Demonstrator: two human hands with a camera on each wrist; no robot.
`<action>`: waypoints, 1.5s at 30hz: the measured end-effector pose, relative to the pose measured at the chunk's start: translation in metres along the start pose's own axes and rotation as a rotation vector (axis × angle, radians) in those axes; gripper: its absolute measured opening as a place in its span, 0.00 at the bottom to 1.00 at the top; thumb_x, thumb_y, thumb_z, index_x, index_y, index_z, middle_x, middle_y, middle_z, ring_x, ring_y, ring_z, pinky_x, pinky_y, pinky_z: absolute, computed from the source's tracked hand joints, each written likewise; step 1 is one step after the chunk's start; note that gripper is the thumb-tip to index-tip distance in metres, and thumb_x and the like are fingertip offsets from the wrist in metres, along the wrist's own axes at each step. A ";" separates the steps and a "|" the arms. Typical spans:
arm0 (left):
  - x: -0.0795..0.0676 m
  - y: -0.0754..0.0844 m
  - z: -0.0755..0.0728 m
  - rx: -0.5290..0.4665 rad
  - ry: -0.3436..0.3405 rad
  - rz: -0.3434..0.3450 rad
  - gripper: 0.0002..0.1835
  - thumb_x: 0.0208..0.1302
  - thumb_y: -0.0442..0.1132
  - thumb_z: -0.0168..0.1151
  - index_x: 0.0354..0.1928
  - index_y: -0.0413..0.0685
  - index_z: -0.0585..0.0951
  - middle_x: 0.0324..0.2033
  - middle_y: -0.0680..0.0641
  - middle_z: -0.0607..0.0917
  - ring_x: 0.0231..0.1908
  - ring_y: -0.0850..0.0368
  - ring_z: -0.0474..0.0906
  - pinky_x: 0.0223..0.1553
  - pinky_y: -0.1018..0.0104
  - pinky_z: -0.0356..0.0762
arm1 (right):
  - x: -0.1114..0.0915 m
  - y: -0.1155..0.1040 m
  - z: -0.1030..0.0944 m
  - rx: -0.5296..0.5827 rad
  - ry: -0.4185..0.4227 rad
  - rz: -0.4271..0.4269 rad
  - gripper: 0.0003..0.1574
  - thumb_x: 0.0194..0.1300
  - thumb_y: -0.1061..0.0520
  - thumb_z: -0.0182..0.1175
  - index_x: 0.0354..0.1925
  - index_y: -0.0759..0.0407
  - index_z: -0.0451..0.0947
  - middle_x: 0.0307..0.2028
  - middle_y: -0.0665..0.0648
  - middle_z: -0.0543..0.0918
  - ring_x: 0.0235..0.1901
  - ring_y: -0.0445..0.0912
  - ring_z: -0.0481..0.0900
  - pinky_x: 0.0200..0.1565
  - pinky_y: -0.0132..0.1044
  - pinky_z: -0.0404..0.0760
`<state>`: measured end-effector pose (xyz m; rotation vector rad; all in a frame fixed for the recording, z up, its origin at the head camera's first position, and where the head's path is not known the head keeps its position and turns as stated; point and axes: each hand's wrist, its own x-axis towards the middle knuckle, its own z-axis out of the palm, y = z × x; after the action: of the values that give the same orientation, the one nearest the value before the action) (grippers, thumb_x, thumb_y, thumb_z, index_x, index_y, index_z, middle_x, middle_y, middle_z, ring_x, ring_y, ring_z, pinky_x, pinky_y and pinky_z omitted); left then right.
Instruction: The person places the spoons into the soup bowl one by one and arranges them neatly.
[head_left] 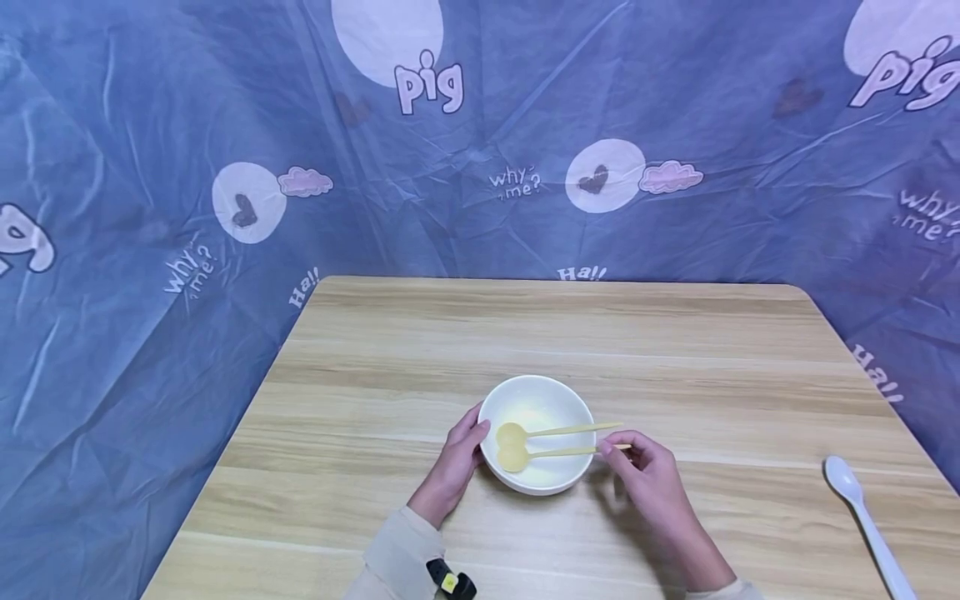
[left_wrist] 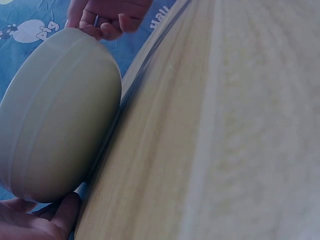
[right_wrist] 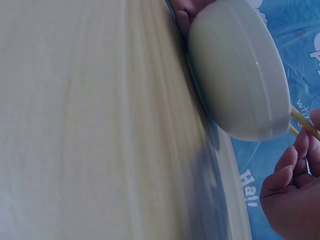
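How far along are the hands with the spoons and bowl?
Looks done: two yellow spoons are partly inside the white bowl. In hand: the left hand holds the bowl; the right hand pinches one yellow spoon. Perhaps left: letting go, then the white spoon, lying apart on the table.

The words “pig” (head_left: 429, 83), “why me?” (head_left: 514, 182) and “Ha!!” (head_left: 582, 273) are seen printed in pale letters, each repeated, across blue cloth (head_left: 480, 237).

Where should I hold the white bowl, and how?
I'd hold the white bowl by its left rim, coming from the left, thumb at the edge and fingers around the outside, like the left hand. Its wall curves in toward the base, leaving finger room, while the handles of the yellow spoons cross the right rim.
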<state>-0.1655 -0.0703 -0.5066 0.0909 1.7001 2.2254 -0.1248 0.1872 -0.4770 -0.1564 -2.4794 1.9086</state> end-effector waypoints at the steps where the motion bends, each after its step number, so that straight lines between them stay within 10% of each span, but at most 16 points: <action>1: 0.000 0.000 0.000 0.000 -0.001 0.000 0.29 0.74 0.42 0.40 0.72 0.39 0.52 0.71 0.35 0.55 0.69 0.41 0.52 0.68 0.46 0.52 | 0.000 0.000 -0.002 -0.009 0.005 -0.005 0.13 0.64 0.55 0.61 0.40 0.65 0.78 0.29 0.56 0.80 0.18 0.45 0.72 0.19 0.35 0.73; 11: 0.000 0.000 0.000 0.010 0.000 0.000 0.29 0.74 0.42 0.39 0.72 0.40 0.53 0.70 0.35 0.56 0.69 0.42 0.54 0.67 0.47 0.54 | -0.003 -0.004 -0.022 -0.092 0.070 -0.038 0.12 0.66 0.56 0.58 0.40 0.66 0.77 0.33 0.54 0.80 0.31 0.37 0.73 0.31 0.28 0.74; 32: -0.001 -0.001 0.000 0.018 0.007 0.004 0.29 0.73 0.43 0.40 0.72 0.40 0.53 0.70 0.34 0.56 0.68 0.42 0.55 0.67 0.48 0.56 | -0.025 0.024 -0.104 -0.428 0.331 0.050 0.18 0.63 0.48 0.61 0.40 0.62 0.79 0.25 0.35 0.78 0.26 0.29 0.72 0.26 0.26 0.72; 45: -0.004 0.000 0.002 0.008 -0.002 -0.005 0.30 0.74 0.43 0.40 0.73 0.40 0.51 0.71 0.35 0.53 0.70 0.42 0.51 0.68 0.47 0.52 | -0.034 0.054 -0.133 -0.614 0.427 -0.075 0.09 0.59 0.58 0.63 0.34 0.64 0.81 0.19 0.35 0.72 0.21 0.25 0.65 0.25 0.20 0.64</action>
<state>-0.1613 -0.0694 -0.5057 0.0902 1.7071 2.2140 -0.0781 0.3260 -0.4932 -0.4130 -2.6043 0.9022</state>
